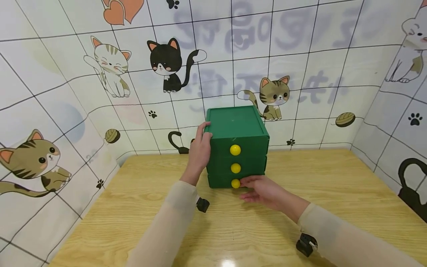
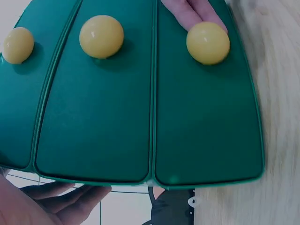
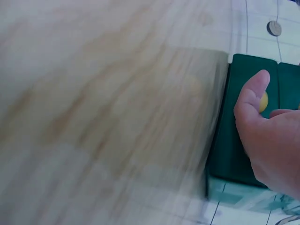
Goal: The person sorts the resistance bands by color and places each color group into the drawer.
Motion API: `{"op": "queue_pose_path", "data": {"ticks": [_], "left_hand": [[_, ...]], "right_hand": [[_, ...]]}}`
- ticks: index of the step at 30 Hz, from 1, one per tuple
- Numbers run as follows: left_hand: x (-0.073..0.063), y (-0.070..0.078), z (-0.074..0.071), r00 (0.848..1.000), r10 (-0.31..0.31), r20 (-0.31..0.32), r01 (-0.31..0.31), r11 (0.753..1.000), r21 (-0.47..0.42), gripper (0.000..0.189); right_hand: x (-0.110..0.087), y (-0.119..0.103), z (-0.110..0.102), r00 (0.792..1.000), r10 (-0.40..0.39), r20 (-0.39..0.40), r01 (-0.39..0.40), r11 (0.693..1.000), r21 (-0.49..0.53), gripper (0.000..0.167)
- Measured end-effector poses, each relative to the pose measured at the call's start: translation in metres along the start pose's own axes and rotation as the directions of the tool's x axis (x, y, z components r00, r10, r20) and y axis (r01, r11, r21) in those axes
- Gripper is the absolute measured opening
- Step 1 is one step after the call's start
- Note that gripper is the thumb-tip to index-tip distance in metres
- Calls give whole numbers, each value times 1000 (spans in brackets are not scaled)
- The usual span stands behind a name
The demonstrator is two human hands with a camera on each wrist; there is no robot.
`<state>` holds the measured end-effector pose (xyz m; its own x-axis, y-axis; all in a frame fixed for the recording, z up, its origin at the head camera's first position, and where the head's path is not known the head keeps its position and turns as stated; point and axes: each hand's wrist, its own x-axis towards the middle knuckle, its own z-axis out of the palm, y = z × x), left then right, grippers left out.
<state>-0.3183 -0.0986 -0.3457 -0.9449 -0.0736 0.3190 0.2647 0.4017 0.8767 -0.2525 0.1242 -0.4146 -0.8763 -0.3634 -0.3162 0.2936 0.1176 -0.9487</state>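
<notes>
A green box of three stacked drawers (image 1: 238,146) stands on the table, each front with a round yellow knob; the middle knob (image 1: 235,168) shows plainly. My left hand (image 1: 199,150) rests against the box's left side, its fingers reaching up to the top edge. In the left wrist view, this left hand (image 2: 61,201) lies along the side. My right hand (image 1: 267,191) is at the bottom drawer, with fingertips touching the right side of the bottom knob (image 1: 235,183). From the right wrist, that knob (image 3: 263,101) is partly hidden by the right hand (image 3: 276,136).
The wooden table (image 1: 150,218) runs around the box. Behind it rises a white wall covering (image 1: 213,78) with black grid lines and cartoon cats. Black wrist cameras hang under both sleeves, the left camera (image 1: 202,204) close to the box's front.
</notes>
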Motion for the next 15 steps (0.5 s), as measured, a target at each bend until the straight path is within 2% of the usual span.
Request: {"op": "queue_pose_path", "data": {"ticks": [6, 8, 10, 11, 12, 13, 15], "left_hand": [[3, 0, -4, 997, -13, 81, 15, 1000, -24, 51], [4, -3, -9, 992, -14, 128, 17, 1000, -22, 54], [4, -7, -18, 985, -17, 174, 16, 1000, 6, 60], [4, -10, -23, 981, -23, 194, 19, 999, 27, 63], [4, -13, -30, 976, -27, 214, 15, 998, 54, 65], [4, -16, -36, 973, -24, 230, 2, 996, 93, 67], [3, -22, -51, 965, -3, 262, -50, 980, 192, 71]], "right_hand": [[-5, 1, -20, 999, 13, 38, -10, 998, -67, 48], [-11, -5, -28, 998, 2, 59, 6, 991, -133, 49], [-21, -15, -38, 996, -20, 89, 42, 968, -249, 45], [-26, -21, -43, 994, -40, 106, 73, 940, -333, 42], [-32, -27, -48, 990, -69, 123, 116, 893, -434, 41], [-38, -34, -53, 985, -110, 132, 165, 821, -546, 41], [-48, -47, -64, 972, -201, 121, 223, 631, -743, 46]]}}
